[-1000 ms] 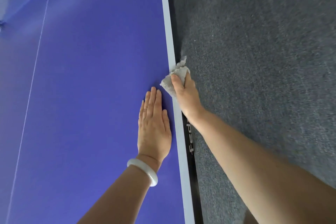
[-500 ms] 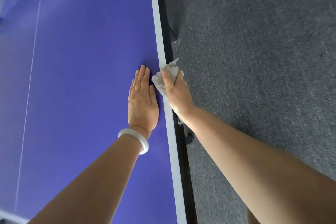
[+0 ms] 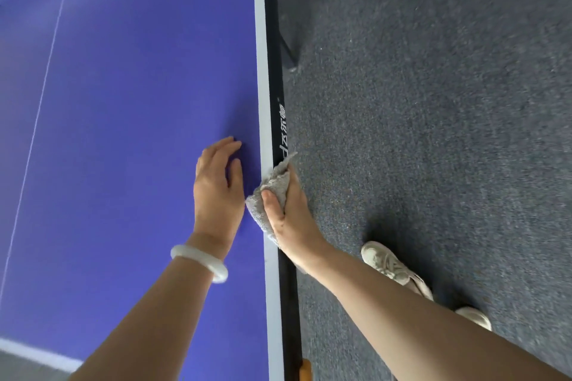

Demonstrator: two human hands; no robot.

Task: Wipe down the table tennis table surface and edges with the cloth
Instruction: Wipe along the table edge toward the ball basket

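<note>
The blue table tennis table [image 3: 130,120] fills the left of the view, with a white line along its right side and a black side rim [image 3: 278,120] carrying white lettering. My right hand [image 3: 289,219] grips a grey cloth [image 3: 269,195] wrapped over that right edge, thumb on top of the cloth, fingers down the outer side. My left hand [image 3: 218,192] rests on the blue surface just left of the cloth, fingers slightly lifted, a white bangle [image 3: 201,261] on its wrist.
Grey carpet [image 3: 433,133] covers the floor to the right of the table. A black table leg [image 3: 288,40] stands under the edge farther ahead. My light shoes [image 3: 393,269] are on the carpet beside the table. The table's near white end line [image 3: 37,354] shows at bottom left.
Both hands have slid back along the right edge toward me, the cloth staying on the edge. The lettering on the rim now lies beyond the cloth. My left fingers have lifted a little.
</note>
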